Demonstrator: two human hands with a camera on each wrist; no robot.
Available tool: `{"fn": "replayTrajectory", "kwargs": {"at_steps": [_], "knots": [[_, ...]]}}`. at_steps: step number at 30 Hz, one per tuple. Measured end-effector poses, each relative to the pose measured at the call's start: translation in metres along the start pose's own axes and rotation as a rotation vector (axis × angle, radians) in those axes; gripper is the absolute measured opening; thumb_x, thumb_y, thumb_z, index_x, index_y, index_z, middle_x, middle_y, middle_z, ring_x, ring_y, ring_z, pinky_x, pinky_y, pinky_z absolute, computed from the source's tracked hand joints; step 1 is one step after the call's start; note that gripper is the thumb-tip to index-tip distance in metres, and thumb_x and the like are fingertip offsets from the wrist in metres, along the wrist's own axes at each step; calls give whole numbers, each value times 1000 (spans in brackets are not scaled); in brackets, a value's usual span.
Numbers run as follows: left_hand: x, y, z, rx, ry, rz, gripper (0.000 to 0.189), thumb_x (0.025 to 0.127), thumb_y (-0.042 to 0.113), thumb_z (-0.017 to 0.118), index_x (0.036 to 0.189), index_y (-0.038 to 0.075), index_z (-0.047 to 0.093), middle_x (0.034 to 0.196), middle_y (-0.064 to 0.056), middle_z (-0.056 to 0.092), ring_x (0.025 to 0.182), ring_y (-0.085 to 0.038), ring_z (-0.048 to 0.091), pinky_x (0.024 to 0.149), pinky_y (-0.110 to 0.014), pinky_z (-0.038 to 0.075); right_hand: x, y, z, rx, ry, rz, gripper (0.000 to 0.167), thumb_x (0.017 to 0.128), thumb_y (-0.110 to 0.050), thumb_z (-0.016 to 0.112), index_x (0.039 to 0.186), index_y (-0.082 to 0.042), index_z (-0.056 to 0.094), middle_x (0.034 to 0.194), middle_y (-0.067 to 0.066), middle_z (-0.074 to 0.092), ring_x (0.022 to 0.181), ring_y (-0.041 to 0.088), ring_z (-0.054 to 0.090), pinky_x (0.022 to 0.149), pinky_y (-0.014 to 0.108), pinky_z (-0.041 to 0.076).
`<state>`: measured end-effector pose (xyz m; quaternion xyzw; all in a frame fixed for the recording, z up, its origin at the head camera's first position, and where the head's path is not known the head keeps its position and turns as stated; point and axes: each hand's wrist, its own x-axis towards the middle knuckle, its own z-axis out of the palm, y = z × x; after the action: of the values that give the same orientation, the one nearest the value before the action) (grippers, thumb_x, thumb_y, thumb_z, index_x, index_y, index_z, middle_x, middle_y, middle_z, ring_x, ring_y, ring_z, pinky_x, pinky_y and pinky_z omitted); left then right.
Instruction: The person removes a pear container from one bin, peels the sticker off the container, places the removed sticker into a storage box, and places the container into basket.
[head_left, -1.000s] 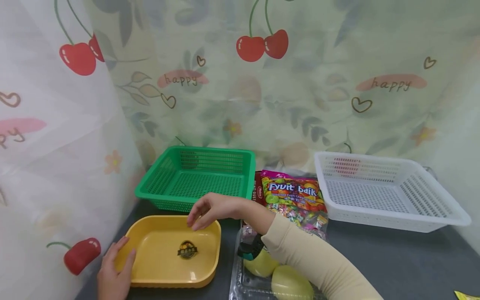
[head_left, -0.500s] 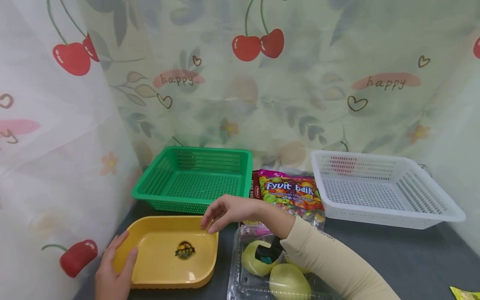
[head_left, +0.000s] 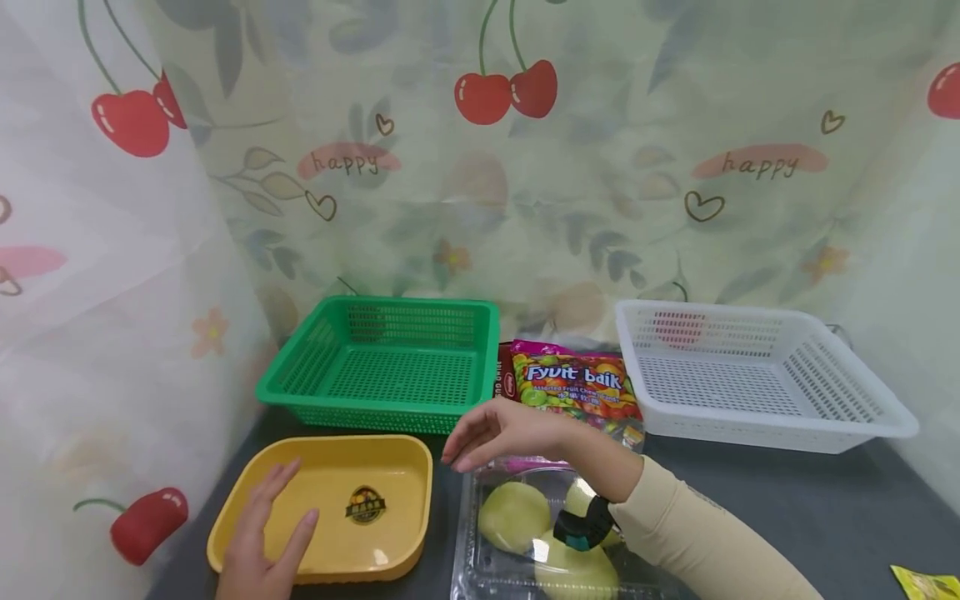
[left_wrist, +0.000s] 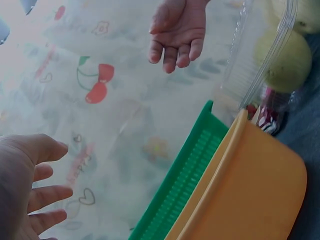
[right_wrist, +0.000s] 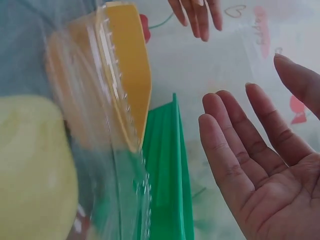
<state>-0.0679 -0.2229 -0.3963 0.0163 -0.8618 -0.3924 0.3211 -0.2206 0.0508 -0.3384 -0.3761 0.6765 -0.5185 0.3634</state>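
Observation:
My left hand [head_left: 262, 533], fingers spread and holding nothing, hovers over the left part of a shallow yellow tray [head_left: 401, 533] with a dark printed emblem on its floor. In the left wrist view the same hand [left_wrist: 30, 185] stands apart from the tray's wall [left_wrist: 250, 185]. My right hand [head_left: 510, 437], its fingers relaxed and bare of any object, is in the air between the tray and a clear plastic box [head_left: 468, 542]. Inside that box lie several pale yellow-green round fruits [head_left: 513, 517]. The right wrist view shows the right palm [right_wrist: 270, 195] with nothing in it.
Behind the tray stands a green mesh basket [head_left: 405, 375]; a white one [head_left: 750, 400] is at the back right. Between them lies a candy bag [head_left: 573, 387] beside a dark red packet [head_left: 504, 375]. A small yellow packet [head_left: 926, 583] sits near the right edge.
My left hand has come off the yellow tray's left rim and moved right, over the tray. My right hand has shifted right, away from above the tray. The view has turned slightly rightward.

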Motion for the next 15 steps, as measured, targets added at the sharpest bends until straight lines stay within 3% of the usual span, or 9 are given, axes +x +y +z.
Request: {"fn": "replayTrajectory", "kwargs": {"at_steps": [7,9,15], "knots": [[2,-2,14,-80,-39,284,75,68,-12,71,136,2,44,134,-11,51,130,9,30,105,-2,19,-25,9,-10,17,60,-35,35,85,-14,67,112,8,59,114,29,60,99,24,65,85,33,54],[1,-1,18,-100,-63,314,79,68,-12,72,139,4,40,138,-15,45,131,9,28,104,-2,19,-34,9,-12,38,77,-46,37,85,-15,67,113,9,58,113,28,61,101,25,65,86,35,54],[-3,5,27,-103,-116,301,83,69,-8,73,142,8,36,149,-19,28,135,9,19,100,1,17,-67,12,-13,124,117,-145,37,88,-9,62,114,15,52,108,10,68,101,21,65,89,35,53]]}}
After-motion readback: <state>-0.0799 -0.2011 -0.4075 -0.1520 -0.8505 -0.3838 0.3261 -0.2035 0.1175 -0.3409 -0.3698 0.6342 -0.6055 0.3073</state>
